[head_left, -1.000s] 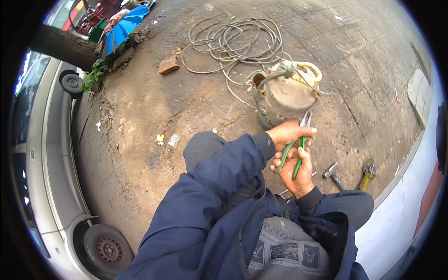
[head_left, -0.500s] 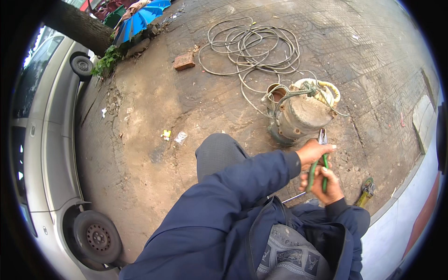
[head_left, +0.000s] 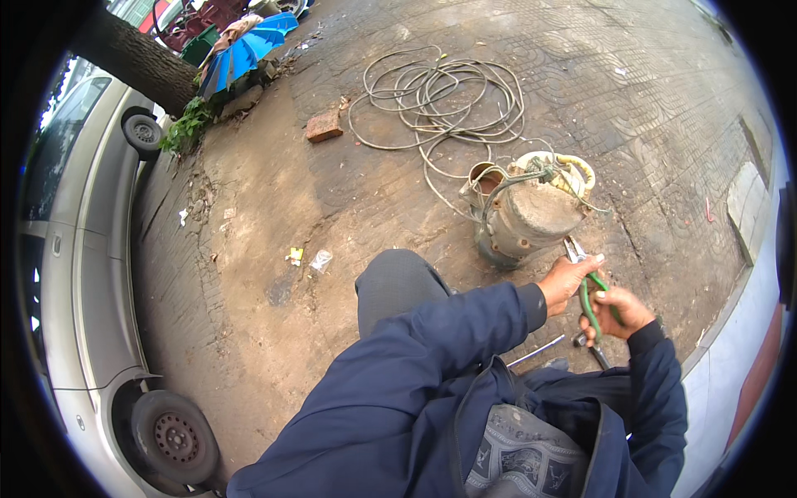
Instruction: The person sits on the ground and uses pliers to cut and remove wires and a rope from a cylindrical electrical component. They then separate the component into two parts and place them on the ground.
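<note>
A pair of pliers with green handles (head_left: pixel 589 309) is held in both my hands beside the pump. My right hand (head_left: pixel 624 314) is wrapped round the handles, which are spread apart. My left hand (head_left: pixel 566 282) closes on the pliers near the pivot, thumb on top. The metal jaws point up toward the base of a worn, cylindrical pump-like machine (head_left: pixel 540 212), tilted on the ground. Whether the jaws touch it, or hold anything, I cannot tell. The machine has a rusty round outlet (head_left: pixel 486 178), a yellowish handle (head_left: pixel 581 168) and a cable tied about its top.
Coiled grey cable (head_left: pixel 452 100) lies beyond the machine, near a red brick (head_left: pixel 324 126). A metal rod (head_left: pixel 535 350) and a dark-headed tool (head_left: pixel 599 357) lie by my lap. A silver car (head_left: pixel 95 274) stands at left, a tree trunk (head_left: pixel 141 58) behind it.
My right hand has moved right and swung the handles outward, spreading them. My left hand stays near the pivot, a little further right. The yellow tool at right has gone behind my right arm.
</note>
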`<state>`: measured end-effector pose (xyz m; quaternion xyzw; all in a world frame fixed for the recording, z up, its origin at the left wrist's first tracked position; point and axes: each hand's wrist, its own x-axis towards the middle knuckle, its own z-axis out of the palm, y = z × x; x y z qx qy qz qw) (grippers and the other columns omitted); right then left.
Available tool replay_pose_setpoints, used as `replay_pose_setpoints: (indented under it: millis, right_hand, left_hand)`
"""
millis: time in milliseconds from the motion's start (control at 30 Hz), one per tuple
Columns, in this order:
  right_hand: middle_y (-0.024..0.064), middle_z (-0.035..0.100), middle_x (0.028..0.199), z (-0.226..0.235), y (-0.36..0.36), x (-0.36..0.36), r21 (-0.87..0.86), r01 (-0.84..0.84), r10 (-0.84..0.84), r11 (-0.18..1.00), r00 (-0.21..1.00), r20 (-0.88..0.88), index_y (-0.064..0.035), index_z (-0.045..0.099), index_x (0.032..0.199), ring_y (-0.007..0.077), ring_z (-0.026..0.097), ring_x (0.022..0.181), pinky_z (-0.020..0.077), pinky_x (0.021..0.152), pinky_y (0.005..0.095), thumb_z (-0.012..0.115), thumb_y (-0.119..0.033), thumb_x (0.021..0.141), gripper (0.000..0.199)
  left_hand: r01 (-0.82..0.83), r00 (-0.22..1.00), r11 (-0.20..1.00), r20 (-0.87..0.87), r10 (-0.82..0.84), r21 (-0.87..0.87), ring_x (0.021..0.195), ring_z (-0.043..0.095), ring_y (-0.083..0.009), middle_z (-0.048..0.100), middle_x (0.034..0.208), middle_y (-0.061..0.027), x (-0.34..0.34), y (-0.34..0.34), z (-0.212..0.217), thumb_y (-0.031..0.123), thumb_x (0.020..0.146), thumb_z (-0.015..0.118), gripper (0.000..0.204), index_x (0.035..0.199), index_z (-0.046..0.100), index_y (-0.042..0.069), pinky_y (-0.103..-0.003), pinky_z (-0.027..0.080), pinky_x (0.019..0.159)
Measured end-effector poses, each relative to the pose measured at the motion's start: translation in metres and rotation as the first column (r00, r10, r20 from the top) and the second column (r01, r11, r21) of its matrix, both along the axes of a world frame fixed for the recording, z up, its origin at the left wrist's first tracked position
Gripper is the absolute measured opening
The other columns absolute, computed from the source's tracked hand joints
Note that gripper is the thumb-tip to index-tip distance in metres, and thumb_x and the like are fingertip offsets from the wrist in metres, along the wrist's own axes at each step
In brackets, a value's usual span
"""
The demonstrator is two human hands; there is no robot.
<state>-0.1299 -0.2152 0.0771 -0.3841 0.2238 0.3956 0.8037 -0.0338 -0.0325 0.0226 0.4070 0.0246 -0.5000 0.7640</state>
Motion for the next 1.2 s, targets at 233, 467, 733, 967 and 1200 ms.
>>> replay_pose_setpoints:
  millis: [233,467,733,967,1200]
  right_hand:
    - [0.0178,0.070,0.107,-0.074,0.151,-0.034,0.278,0.580,-0.624,0.766,0.776,0.099,-0.0121,0.064,0.100,0.0366,0.069,0.098,0.0562,0.089,0.0576,0.064,-0.040,0.097,0.028]
    - [0.0155,0.070,0.100,-0.012,0.120,-0.011,0.036,0.410,-0.411,0.911,0.911,0.033,-0.0130,0.059,0.093,0.0303,0.067,0.085,0.0551,0.082,0.0550,0.058,-0.041,0.103,0.030]
    - [0.0284,0.075,0.106,-0.041,0.034,-0.026,0.042,0.239,-0.242,0.970,0.963,0.114,-0.0072,0.066,0.109,0.0399,0.076,0.084,0.0629,0.076,0.0590,0.064,-0.036,0.101,0.030]
    - [0.0186,0.072,0.104,-0.069,0.178,-0.026,0.398,0.617,-0.705,0.679,0.698,0.122,-0.0104,0.066,0.098,0.0355,0.069,0.093,0.0556,0.086,0.0552,0.056,-0.041,0.102,0.033]
    - [0.0247,0.075,0.108,-0.004,0.022,-0.006,0.178,0.048,-0.064,0.983,0.995,0.082,-0.0111,0.071,0.101,0.0367,0.073,0.091,0.0581,0.087,0.0572,0.062,-0.038,0.103,0.028]
  left_hand:
    - [0.323,0.941,0.946,-0.114,-0.318,0.031,0.087,0.073,-0.0206,0.072,0.095,-0.0077,0.035,0.052,0.008,0.042,0.104,0.069,0.040,0.112,0.064,0.003,-0.035,0.059,0.065]
    - [0.331,0.942,0.943,0.074,-0.328,-0.036,0.100,0.076,-0.0226,0.074,0.098,-0.0086,0.031,0.046,0.005,0.043,0.105,0.069,0.038,0.107,0.068,0.006,-0.037,0.062,0.083]
    - [0.251,0.951,0.968,0.187,-0.247,0.004,0.081,0.069,-0.0156,0.073,0.093,-0.0067,0.006,0.030,-0.007,0.045,0.107,0.064,0.040,0.108,0.069,0.005,-0.036,0.059,0.080]
    - [0.435,0.895,0.887,0.029,-0.445,0.153,0.084,0.072,-0.0162,0.076,0.098,-0.0080,0.042,0.064,0.015,0.038,0.108,0.063,0.033,0.113,0.065,0.005,-0.033,0.059,0.071]
    - [0.291,0.953,0.956,0.105,-0.285,-0.042,0.094,0.073,-0.0191,0.076,0.102,-0.0091,0.014,0.030,0.003,0.042,0.107,0.066,0.042,0.114,0.072,0.001,-0.037,0.058,0.093]
